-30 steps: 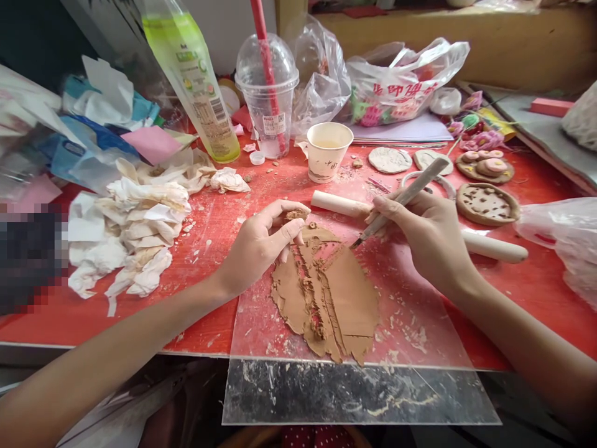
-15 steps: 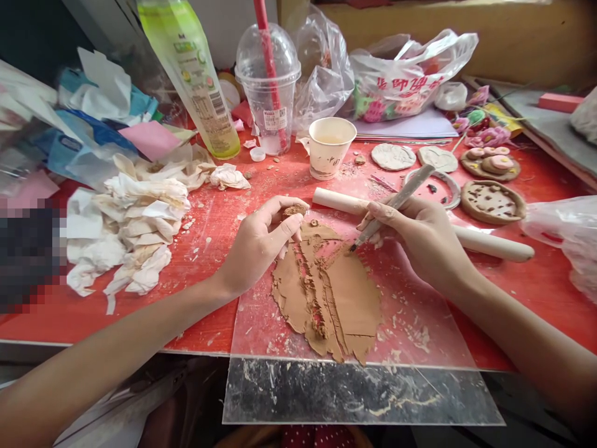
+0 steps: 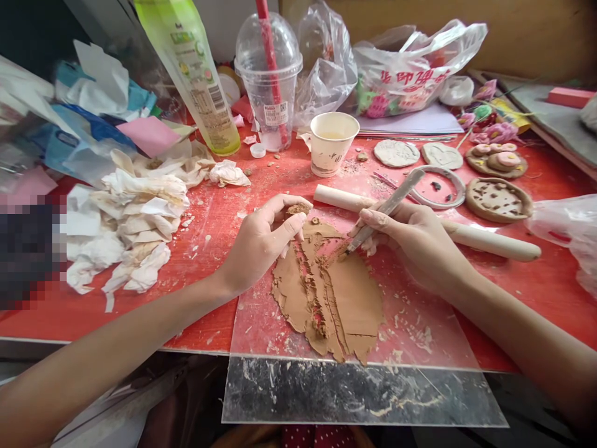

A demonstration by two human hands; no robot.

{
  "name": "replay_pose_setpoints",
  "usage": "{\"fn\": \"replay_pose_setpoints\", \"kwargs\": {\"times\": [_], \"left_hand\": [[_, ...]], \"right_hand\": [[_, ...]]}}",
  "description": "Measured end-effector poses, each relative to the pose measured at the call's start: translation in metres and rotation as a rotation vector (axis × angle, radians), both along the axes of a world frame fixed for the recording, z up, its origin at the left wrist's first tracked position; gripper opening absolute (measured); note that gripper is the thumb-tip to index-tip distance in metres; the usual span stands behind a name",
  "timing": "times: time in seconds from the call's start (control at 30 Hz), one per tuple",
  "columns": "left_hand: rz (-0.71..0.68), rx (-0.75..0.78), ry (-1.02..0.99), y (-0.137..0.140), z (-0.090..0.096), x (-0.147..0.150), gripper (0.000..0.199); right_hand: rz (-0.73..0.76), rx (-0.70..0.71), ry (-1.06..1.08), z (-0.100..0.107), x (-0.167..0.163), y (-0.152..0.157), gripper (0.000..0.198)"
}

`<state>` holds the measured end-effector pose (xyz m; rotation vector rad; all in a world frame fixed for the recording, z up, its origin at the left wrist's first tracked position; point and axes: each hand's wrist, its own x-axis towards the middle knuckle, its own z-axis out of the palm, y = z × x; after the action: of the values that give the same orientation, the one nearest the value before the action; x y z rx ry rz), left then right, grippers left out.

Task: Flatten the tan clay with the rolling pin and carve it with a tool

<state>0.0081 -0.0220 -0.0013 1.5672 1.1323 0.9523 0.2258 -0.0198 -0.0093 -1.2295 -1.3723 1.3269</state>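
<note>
A flattened brown slab of clay [image 3: 359, 298], scored and torn along several long cuts, lies on a clear plastic sheet [image 3: 364, 392]. In my left hand [image 3: 261, 239], between thumb and fingers, is a small lump of brown clay [image 3: 297, 210], just above the slab's upper left edge. My right hand [image 3: 410, 233] is closed around a grey, clay-smeared pen-like tool [image 3: 389, 205]. The tool's dark tip rests at the slab's upper right part, beside a gap where the red table shows through. A pale rolling pin [image 3: 494, 241] lies behind and partly under my right hand.
A paper cup [image 3: 333, 143], plastic cup with red straw [image 3: 269, 87] and green bottle [image 3: 198, 87] stand at the back. Crumpled tissues [image 3: 140, 218] pile at left. Several clay pieces, including a round brown-rimmed one [image 3: 499, 199], lie at right. The plastic sheet overhangs the table's front edge.
The tool's tip has shifted slightly left and down along the slab's upper right part. My left hand stays nearly in place with its clay lump. The view has shifted slightly.
</note>
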Motion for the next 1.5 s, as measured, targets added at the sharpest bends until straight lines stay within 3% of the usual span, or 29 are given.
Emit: {"fn": "replay_pose_setpoints", "kwargs": {"times": [0.3,0.43,0.73,0.87,1.03,1.13,1.23,1.33,1.5], "left_hand": [[-0.002,0.009,0.002,0.0,0.0,0.002,0.017],[-0.004,0.004,0.006,0.0,0.0,0.002,0.017],[-0.064,-0.006,-0.004,0.002,-0.001,0.0,0.022],[-0.126,-0.059,-0.056,0.004,0.001,0.0,0.026],[-0.102,-0.035,-0.061,0.005,0.003,-0.003,0.026],[-0.111,0.075,0.094,0.005,0.006,-0.005,0.025],[-0.199,0.35,0.365,0.003,0.007,-0.005,0.016],[-0.355,0.59,0.472,0.001,0.004,-0.004,0.017],[-0.556,0.662,0.535,-0.002,-0.002,-0.004,0.025]], "right_hand": [[0.098,-0.048,0.021,0.002,-0.006,-0.004,0.028],[0.155,-0.135,0.066,0.003,-0.013,-0.007,0.025],[0.05,-0.199,0.27,0.009,-0.017,-0.006,0.016],[0.025,-0.099,0.34,0.011,-0.013,-0.006,0.012],[-0.058,0.005,0.155,0.008,-0.005,-0.004,0.013],[-0.109,0.011,0.129,0.007,-0.003,-0.002,0.013],[-0.176,0.038,0.178,0.007,-0.004,0.0,0.012],[-0.203,0.022,0.239,0.005,-0.004,0.002,0.013],[-0.182,0.0,0.255,0.001,-0.004,0.005,0.016]]}}
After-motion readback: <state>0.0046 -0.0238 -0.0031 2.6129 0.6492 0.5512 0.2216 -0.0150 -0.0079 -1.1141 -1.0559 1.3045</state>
